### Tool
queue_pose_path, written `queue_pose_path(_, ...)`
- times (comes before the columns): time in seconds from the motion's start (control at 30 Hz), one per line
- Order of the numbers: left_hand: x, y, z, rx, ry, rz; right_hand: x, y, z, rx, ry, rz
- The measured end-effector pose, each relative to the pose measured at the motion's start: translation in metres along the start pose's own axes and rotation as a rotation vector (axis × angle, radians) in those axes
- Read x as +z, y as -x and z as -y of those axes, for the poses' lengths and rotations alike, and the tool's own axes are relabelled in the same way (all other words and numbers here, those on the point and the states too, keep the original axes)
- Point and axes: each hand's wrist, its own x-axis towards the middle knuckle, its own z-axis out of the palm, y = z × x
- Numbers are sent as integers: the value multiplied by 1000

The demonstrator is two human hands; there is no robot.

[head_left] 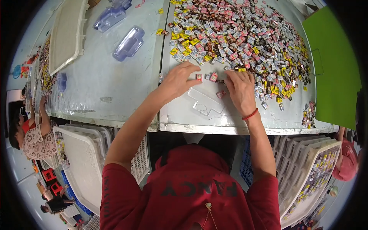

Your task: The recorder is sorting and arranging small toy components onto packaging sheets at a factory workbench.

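Note:
My left hand [179,79] is over the table, thumb and forefinger apart, with a small pink piece [199,77] by their tips. My right hand [241,87] is at the near edge of a large heap of small, colourful box-shaped pieces [234,34]; its fingers are slightly bent and apart, and I see nothing gripped in them. Between my hands lie a pink-and-white piece [213,76] and a few others. Below them sits a clear, shaped plastic tray [205,102], with a loose pink piece [220,94] beside its upper right edge.
Two bluish clear plastic trays [128,43] [111,17] lie on the left table. A white crate [69,36] stands farther left. Stacked white crates [306,168] are below the table at right, others [82,153] at left. A green board [331,65] borders the right. Other people [36,140] are nearby.

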Motion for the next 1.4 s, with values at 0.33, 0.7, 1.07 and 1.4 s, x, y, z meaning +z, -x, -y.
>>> queue_pose_path(0.33,11,-10,-4,143,-136,53,2,10,6,-46,255,94)
queue_pose_path(0.7,17,-36,-5,226,15,57,-7,9,2,21,92,213)
queue_pose_path(1.07,6,-19,-4,-23,133,84,-10,-22,10,8,36,290)
queue_pose_path(1.4,-10,-7,15,74,81,196,16,-33,6,-125,62,281)
